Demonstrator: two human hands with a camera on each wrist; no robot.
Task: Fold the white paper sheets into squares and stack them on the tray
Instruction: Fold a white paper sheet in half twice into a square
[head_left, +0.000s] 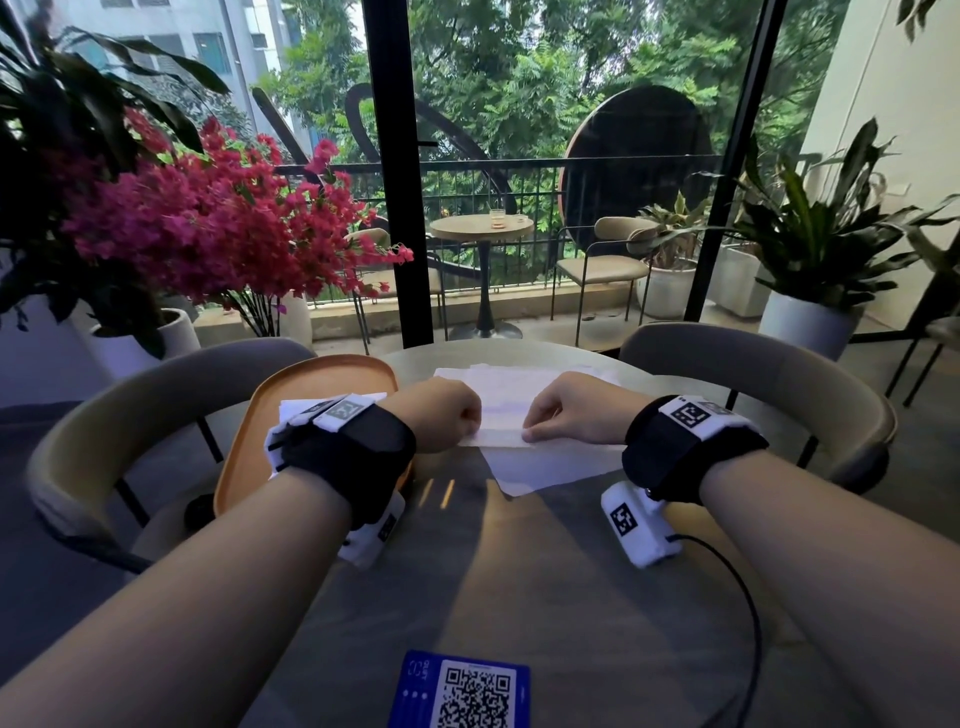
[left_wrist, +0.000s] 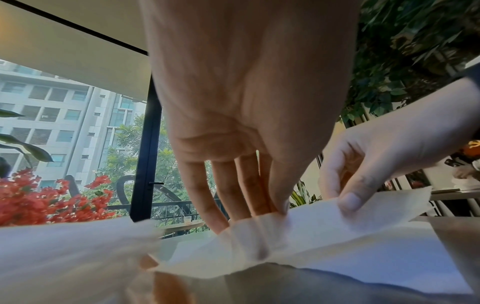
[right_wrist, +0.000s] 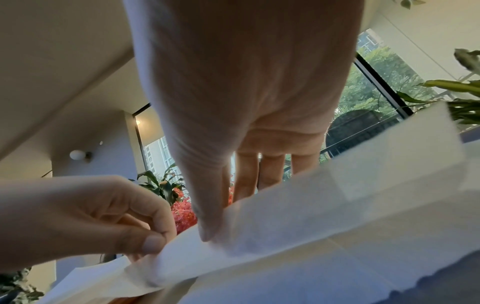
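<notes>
A white paper sheet (head_left: 501, 437) lies on the grey table, its near edge lifted off the sheets under it. My left hand (head_left: 467, 432) pinches that edge at its left end, with the fingers behind the paper and the thumb in front (left_wrist: 255, 218). My right hand (head_left: 531, 431) pinches the same edge just to the right, thumb on top (right_wrist: 223, 218). More white sheets (head_left: 550, 467) spread beneath and beyond. An orange tray (head_left: 311, 375) sits to the left, with folded white paper (head_left: 298, 408) on it, partly hidden by my left wrist band.
A blue card with a QR code (head_left: 462, 691) lies at the table's near edge. A black cable (head_left: 737, 577) trails from my right wrist unit. Two grey chairs (head_left: 769, 364) stand at the far side, with potted plants and a glass door behind.
</notes>
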